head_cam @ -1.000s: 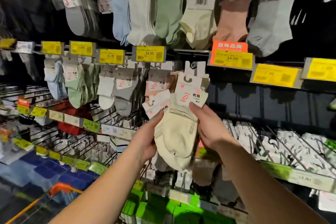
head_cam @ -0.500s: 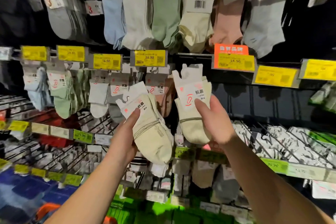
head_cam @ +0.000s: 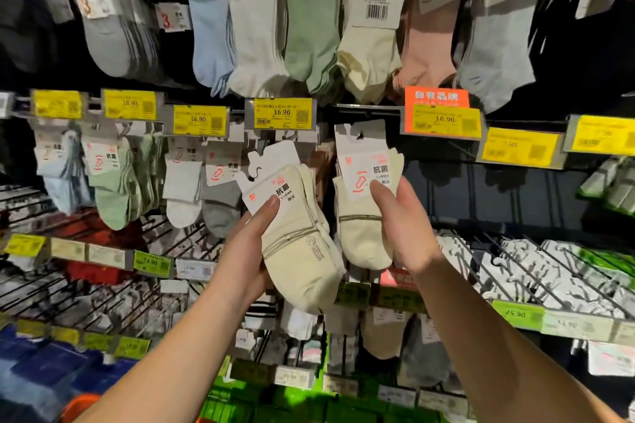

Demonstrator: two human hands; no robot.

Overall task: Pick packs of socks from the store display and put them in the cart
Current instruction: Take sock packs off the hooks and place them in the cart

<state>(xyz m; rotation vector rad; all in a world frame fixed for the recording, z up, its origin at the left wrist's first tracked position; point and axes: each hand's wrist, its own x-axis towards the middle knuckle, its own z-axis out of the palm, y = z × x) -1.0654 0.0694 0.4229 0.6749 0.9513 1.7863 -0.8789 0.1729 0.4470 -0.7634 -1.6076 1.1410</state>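
Two hands each held a pack of cream socks in front of the sock wall.

The left hand (head_cam: 245,254) had its grip closed on the left sock pack (head_cam: 299,251), thumb pressed on the white card top, with the pack leaning to the left. The right hand (head_cam: 403,227) had its grip closed on the right sock pack (head_cam: 360,216), which stood nearly straight up. The two packs were just beside each other and did not touch. The socks looked soft and knitted, pale cream, with a thin line across the middle. Each flat paper card had a hook hole and a red sock mark. Behind them hung soft green socks (head_cam: 113,189) and white ones on thin metal hooks. Shiny yellow price tags (head_cam: 281,113) sat in a row above. Higher up hung bigger socks (head_cam: 254,27) in blue, white, green and pink.
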